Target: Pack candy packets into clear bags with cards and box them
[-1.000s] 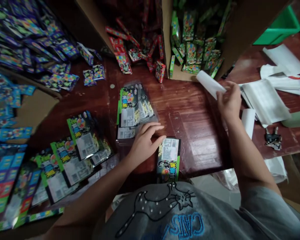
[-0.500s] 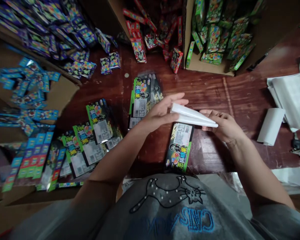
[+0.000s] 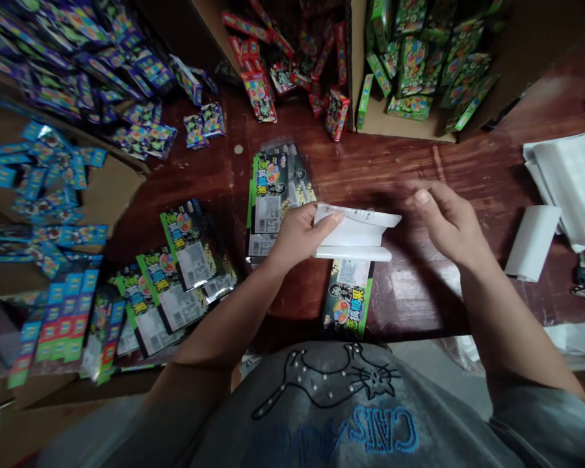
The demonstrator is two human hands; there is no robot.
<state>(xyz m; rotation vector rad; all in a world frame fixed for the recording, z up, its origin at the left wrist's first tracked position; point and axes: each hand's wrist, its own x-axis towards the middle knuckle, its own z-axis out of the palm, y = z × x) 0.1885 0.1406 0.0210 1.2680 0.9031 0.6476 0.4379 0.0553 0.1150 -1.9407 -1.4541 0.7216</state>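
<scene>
My left hand [image 3: 299,235] grips a white folded sheet [image 3: 353,233] at its left end, thumb on top and fingers underneath. The sheet's long edges are bent up like a shallow trough, and faint print shows along the far edge. My right hand [image 3: 446,218] is off the sheet, to its right, holding nothing; its fingers are apart and slightly blurred. Under the sheet lies a black and green candy packet [image 3: 348,302] with a white label, partly covered. A stack of similar packets [image 3: 268,214] lies just behind my left hand.
More black packets [image 3: 195,260] overlap at the left. Cartons behind hold purple packs [image 3: 102,58], red boxes [image 3: 260,97] and green boxes [image 3: 412,71]. Blue packs [image 3: 53,169] fill a carton at far left. At right are a curled white sheet [image 3: 533,240] and stacked white sheets [image 3: 572,175].
My right hand has let go of the white sheet and moved slightly up and right. The sheet has gone from a narrow cone shape to an opened trough, still in my left hand.
</scene>
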